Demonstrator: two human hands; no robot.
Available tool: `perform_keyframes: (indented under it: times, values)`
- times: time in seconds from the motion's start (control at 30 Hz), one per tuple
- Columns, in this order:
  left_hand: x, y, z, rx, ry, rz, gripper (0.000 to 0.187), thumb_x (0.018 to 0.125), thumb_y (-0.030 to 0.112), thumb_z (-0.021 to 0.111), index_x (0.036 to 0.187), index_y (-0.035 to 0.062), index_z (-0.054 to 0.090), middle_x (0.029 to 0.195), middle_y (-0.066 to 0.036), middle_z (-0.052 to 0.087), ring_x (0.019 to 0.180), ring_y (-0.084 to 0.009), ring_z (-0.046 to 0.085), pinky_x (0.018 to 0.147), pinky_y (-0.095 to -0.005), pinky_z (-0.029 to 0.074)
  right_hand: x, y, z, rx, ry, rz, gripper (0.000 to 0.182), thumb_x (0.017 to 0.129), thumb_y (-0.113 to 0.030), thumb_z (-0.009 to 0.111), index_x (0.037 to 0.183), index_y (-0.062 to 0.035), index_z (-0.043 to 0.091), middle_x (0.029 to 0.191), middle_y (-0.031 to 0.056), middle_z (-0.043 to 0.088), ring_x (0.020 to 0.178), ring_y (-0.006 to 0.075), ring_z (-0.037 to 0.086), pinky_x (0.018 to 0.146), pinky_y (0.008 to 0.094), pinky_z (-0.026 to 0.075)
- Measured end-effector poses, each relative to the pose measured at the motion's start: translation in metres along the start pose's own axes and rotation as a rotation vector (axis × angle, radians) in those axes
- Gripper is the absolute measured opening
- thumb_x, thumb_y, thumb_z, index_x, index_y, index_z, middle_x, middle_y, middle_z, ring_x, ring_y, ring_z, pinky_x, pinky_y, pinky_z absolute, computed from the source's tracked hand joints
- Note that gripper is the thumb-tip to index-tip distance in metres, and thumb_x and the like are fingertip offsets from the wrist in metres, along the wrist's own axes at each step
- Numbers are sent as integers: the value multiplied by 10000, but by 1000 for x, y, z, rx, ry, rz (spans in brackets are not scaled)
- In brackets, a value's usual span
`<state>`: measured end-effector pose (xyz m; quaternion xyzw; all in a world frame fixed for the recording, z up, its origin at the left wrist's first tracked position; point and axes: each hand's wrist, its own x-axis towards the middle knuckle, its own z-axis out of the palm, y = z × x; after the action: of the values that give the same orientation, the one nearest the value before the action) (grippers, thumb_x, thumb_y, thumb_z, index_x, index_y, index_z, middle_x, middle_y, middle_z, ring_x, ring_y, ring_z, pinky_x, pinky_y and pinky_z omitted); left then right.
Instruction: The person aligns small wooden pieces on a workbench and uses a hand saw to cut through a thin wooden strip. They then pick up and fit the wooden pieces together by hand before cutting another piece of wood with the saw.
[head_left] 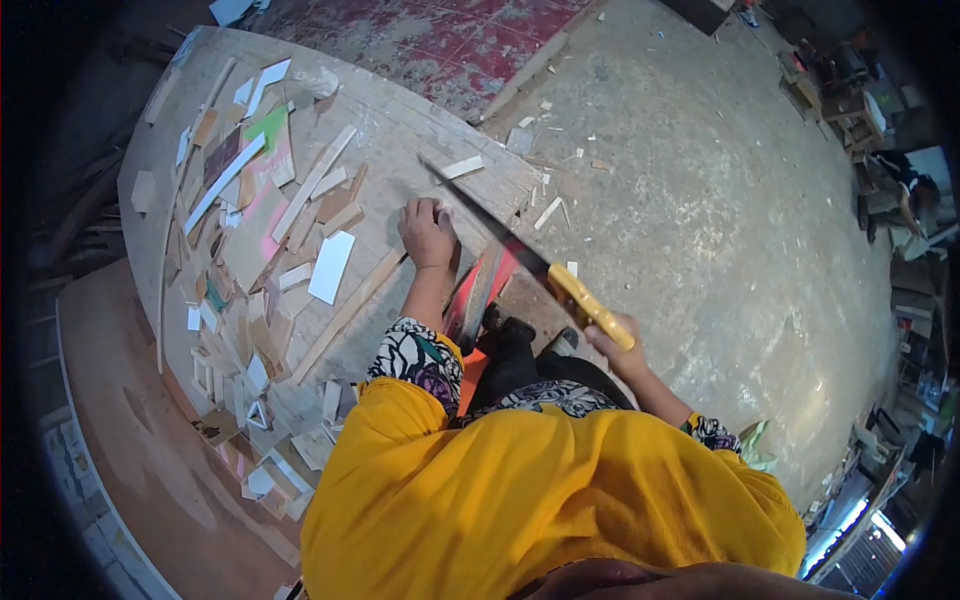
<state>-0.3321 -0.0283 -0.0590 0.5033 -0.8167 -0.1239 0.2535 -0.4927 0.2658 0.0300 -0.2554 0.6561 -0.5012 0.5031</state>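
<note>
My right hand (620, 345) is wrapped round the yellow handle of a handsaw (575, 290). The saw's dark blade points up and to the left, over the corner of the worktable (375, 130). My left hand (428, 235) is pressed down on the tabletop with its fingers curled, at the upper end of a long narrow wood strip (345, 318). The part of the strip under that hand is hidden. Beyond the fingers, near the saw's tip, a short pale wood piece (460, 168) lies apart.
Offcuts cover the table's left side, among them a white rectangular piece (331, 267) and a green-painted piece (268, 128). Small scraps lie on the concrete floor (690, 200) to the right. At the far right a person (905, 190) is near some clutter.
</note>
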Motion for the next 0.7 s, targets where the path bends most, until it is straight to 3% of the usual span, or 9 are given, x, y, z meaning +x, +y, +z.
perform_keyframes:
  times: [0.13, 0.23, 0.53, 0.6, 0.63, 0.7]
  values:
    - [0, 2, 0, -19, 44, 44, 156, 693, 130, 665, 824, 88, 589, 891, -81, 543, 892, -298, 502, 775, -409, 406, 51, -17, -12, -389, 98, -463, 165, 763, -133, 670, 740, -2, 574, 601, 96, 534, 517, 179, 506, 509, 309, 403]
    - [0, 6, -3, -32, 48, -1, 164, 696, 149, 669, 829, 86, 597, 878, -93, 551, 879, -307, 508, 779, -414, 411, 75, -48, -6, -514, 127, -564, 191, 757, -141, 674, 711, -3, 551, 595, 131, 516, 496, 232, 495, 505, 318, 402]
    - [2, -1, -13, -195, -55, -8, 293, 644, 146, 711, 912, 82, 610, 942, -111, 555, 950, -336, 501, 840, -424, 413, 75, -58, 10, -409, 240, -470, 209, 774, -182, 669, 730, -3, 571, 602, 121, 533, 527, 193, 507, 523, 325, 407]
    - [0, -1, -19, -164, -121, 21, 306, 672, 147, 687, 956, 66, 608, 968, -131, 554, 957, -331, 516, 838, -413, 417, 79, -56, 11, -531, 176, -454, 197, 766, -176, 671, 738, -6, 576, 622, 137, 546, 536, 231, 521, 529, 331, 412]
    - [1, -3, -21, -186, -169, 27, 361, 647, 128, 703, 989, 74, 604, 1027, -127, 543, 997, -337, 492, 871, -427, 407, 83, -57, 12, -614, 149, -518, 192, 762, -202, 666, 766, -27, 588, 655, 160, 568, 569, 303, 555, 534, 352, 426]
    - [-1, -4, -23, -193, -167, 55, 388, 641, 126, 704, 1011, 69, 601, 1050, -129, 546, 1009, -335, 492, 876, -426, 405, 94, -61, 20, -687, 126, -565, 197, 761, -221, 661, 778, -37, 593, 669, 164, 576, 597, 327, 562, 542, 370, 433]
